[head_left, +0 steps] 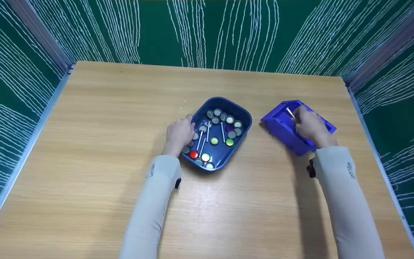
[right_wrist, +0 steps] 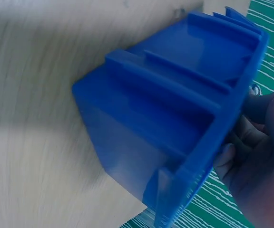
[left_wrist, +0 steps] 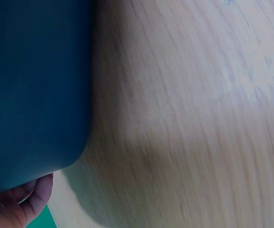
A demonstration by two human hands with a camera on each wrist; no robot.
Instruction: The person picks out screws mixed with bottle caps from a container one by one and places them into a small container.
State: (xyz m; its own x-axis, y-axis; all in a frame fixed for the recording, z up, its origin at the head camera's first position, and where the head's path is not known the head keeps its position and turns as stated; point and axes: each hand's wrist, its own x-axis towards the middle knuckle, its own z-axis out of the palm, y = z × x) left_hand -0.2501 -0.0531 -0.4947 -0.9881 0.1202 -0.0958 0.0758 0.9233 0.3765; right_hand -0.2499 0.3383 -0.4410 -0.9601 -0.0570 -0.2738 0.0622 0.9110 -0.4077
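My left hand [head_left: 179, 133] grips the left rim of a navy blue plastic tub [head_left: 223, 153]; in the left wrist view its fingers [left_wrist: 43, 192] bend against the tub's edge. Inside the tub lie several bottle caps, many grey, with a red cap [head_left: 193, 154] and a green cap [head_left: 229, 142] among them, plus several silver nails [head_left: 222, 133]. My right hand [head_left: 310, 124] is over a violet-blue storage bin [head_left: 282, 133] and pinches a silver nail [head_left: 289, 112], its head showing past the fingers. The bin's inside is partly hidden behind this hand.
Both containers stand on a wooden table [head_left: 84, 162], with bare wood between them. Green panels [head_left: 228, 36] with white streaks rise along the back and both sides. Tiny light specks [head_left: 183, 104] lie near the tub's upper left.
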